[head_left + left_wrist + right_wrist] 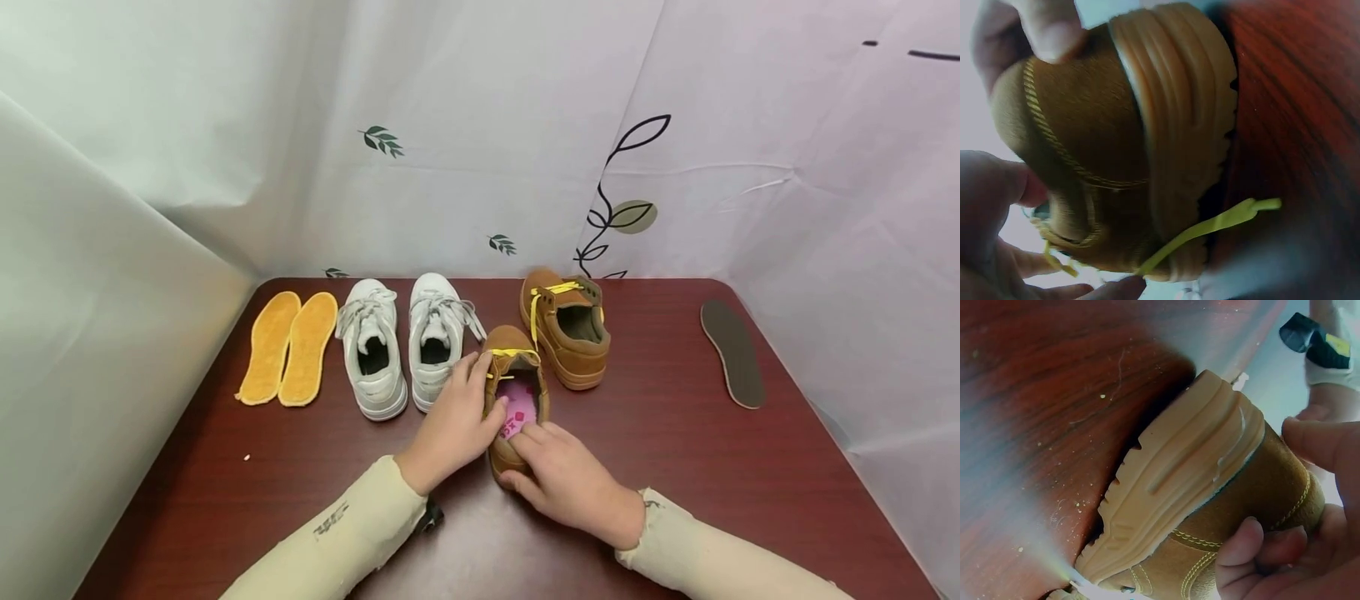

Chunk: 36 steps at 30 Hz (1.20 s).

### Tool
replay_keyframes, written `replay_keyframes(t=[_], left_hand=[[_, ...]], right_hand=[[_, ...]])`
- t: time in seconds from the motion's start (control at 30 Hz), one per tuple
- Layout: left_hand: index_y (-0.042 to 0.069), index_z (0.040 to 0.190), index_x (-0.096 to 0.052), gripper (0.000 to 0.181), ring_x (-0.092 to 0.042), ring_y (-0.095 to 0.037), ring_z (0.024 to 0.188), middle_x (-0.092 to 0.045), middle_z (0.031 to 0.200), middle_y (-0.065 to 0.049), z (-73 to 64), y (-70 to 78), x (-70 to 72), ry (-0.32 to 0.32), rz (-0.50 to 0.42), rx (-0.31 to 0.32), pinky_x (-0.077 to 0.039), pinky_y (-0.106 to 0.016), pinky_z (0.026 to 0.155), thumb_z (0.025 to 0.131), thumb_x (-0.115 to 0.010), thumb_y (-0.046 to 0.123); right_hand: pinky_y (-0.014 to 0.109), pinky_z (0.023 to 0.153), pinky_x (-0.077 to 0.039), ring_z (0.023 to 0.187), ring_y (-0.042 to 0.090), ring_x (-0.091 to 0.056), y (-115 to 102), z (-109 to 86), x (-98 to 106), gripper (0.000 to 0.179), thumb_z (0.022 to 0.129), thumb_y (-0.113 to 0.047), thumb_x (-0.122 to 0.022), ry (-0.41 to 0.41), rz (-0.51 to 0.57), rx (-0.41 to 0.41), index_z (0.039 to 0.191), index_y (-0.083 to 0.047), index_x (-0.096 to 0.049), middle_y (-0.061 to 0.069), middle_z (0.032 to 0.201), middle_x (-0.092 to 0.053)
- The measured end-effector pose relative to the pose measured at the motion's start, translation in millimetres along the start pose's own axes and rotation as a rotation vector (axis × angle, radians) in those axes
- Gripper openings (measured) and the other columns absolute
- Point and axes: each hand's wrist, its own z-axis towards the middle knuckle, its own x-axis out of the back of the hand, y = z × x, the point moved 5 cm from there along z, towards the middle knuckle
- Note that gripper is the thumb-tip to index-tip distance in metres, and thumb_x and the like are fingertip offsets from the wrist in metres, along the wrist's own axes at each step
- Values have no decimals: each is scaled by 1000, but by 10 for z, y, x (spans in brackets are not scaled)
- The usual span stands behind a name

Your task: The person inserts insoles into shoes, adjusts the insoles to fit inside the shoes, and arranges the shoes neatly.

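Observation:
A brown suede shoe [507, 337] with yellow laces stands on the table, toe pointing away, between both hands. Inside its opening lies a pink insole [520, 407] with darker red print. My left hand [450, 427] grips the shoe's left side, fingers along the outside and thumb over the opening. At the heel, my right hand [572, 485] holds the collar, fingers curled over the edge and thumb outside. The left wrist view has the stitched side and tan sole [1175, 94] with a loose yellow lace [1210, 226]. In the right wrist view the other side of the sole [1179, 462] shows.
Behind the held shoe, to the right, stands the other brown shoe [573, 354]. Two white sneakers [375, 387] stand to the left, beside two orange insoles [303, 362]. A dark grey insole [731, 354] lies at the far right of the reddish table [675, 433].

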Motion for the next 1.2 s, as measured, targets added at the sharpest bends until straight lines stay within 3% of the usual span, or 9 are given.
replay_keyframes(t=[0.1, 0.23, 0.5, 0.7, 0.83, 0.97, 1.1, 1.2], left_hand=[[0, 155, -30, 65, -48, -35, 135, -40, 152, -23, 50, -51, -110, -58, -82, 24, -43, -49, 109, 99, -56, 22], [0, 157, -25, 62, -39, -31, 143, -35, 157, -21, 61, -100, -188, -79, -151, 34, -37, -47, 114, 102, -49, 16], [-2, 152, -33, 58, -44, -41, 137, -39, 151, -29, 86, -105, -182, -61, -37, -17, -39, -51, 112, 100, -51, 18], [0, 158, -19, 63, -30, -35, 148, -29, 158, -27, 60, -126, -228, -143, -136, 13, -32, -48, 117, 104, -45, 21], [1, 158, -17, 63, -31, -34, 147, -28, 159, -27, 55, -131, -239, -138, -173, 13, -32, -47, 117, 104, -44, 16], [1, 158, -20, 62, -32, -33, 146, -29, 159, -25, 46, -142, -253, -119, -192, 16, -32, -46, 118, 102, -46, 11], [1, 157, -20, 62, -32, -34, 146, -29, 159, -26, 33, -149, -261, -107, -221, 17, -32, -47, 117, 102, -45, 11], [0, 157, -20, 62, -31, -35, 147, -28, 158, -27, 31, -154, -270, -103, -251, 14, -31, -48, 118, 102, -45, 10]], right_hand=[[33, 78, -48, 80, 12, -51, 14, -19, 9, 22, 90, -35, -72, -15, 14, -11, 99, -18, -62, -8, 88, -52], [34, 82, -49, 85, 13, -54, 33, -37, 36, 19, 92, -31, -71, -22, 30, -2, 103, -18, -62, -7, 93, -55], [32, 77, -49, 81, 12, -54, 42, -41, 47, 19, 91, -31, -72, -7, 23, 17, 101, -18, -61, -8, 91, -54], [31, 84, -52, 93, 8, -59, 132, -61, 72, 30, 92, -36, -71, 0, 106, 13, 114, -16, -64, -6, 106, -59], [30, 83, -54, 95, 8, -60, 359, -93, 196, 39, 93, -39, -70, 80, 175, -34, 122, -13, -64, -3, 116, -61], [31, 79, -54, 92, 13, -61, 679, -128, 409, 36, 91, -32, -73, 196, 195, -99, 120, -11, -64, 0, 117, -62], [39, 80, -53, 93, 21, -62, 1100, -148, 593, 28, 88, -20, -74, 273, 114, -184, 111, -7, -67, 5, 109, -65], [45, 81, -49, 91, 27, -61, 1524, -192, 655, 22, 88, -14, -72, 258, 26, -305, 107, -4, -68, 10, 102, -66]])
